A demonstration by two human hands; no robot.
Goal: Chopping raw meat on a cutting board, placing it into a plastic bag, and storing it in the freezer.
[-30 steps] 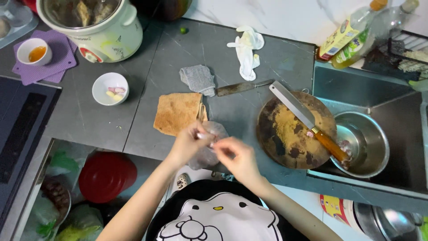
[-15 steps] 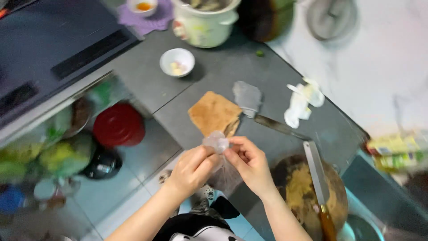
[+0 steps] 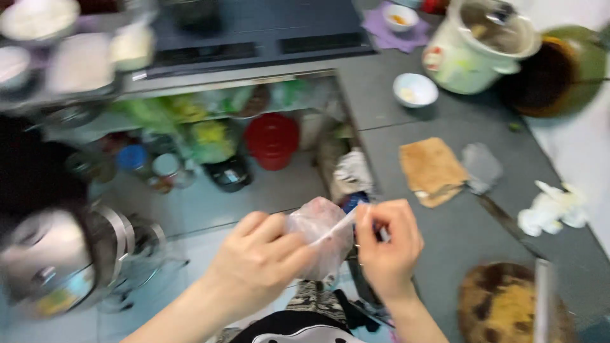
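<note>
Fingers (image 3: 289, 244) of left hand (image 3: 260, 260) curl round a thin clear plastic bag (image 3: 321, 235), gripping it from the left side; right hand (image 3: 387, 244) pinches the bag's top edge btwn thumb & forefinger, other fingers folded in. Both hands held close together, bag stretched btwn them, low centre of head view, above the floor just beside the grey countertop (image 3: 438, 254) edge. Bag contents can't be made out, pic is blurry. On counter: tan square cloth (image 3: 432, 170), w/ a grey rag (image 3: 481, 166) touching its right side; crumpled white wrapper (image 3: 551, 209) further right, apart from both. Small white bowl (image 3: 415, 89) sits near a pale green pot (image 3: 476, 47); dark green lid-like thing (image 3: 559, 70) at far right. Round wooden chopping board (image 3: 502, 305) at bottom right w/ a cleaver blade (image 3: 541, 298) lying on it. Below counter level: red lidded tub (image 3: 272, 140) among blurred jars & greens. Purple mat (image 3: 394, 33) w/ small dish (image 3: 400, 16) at top.
</note>
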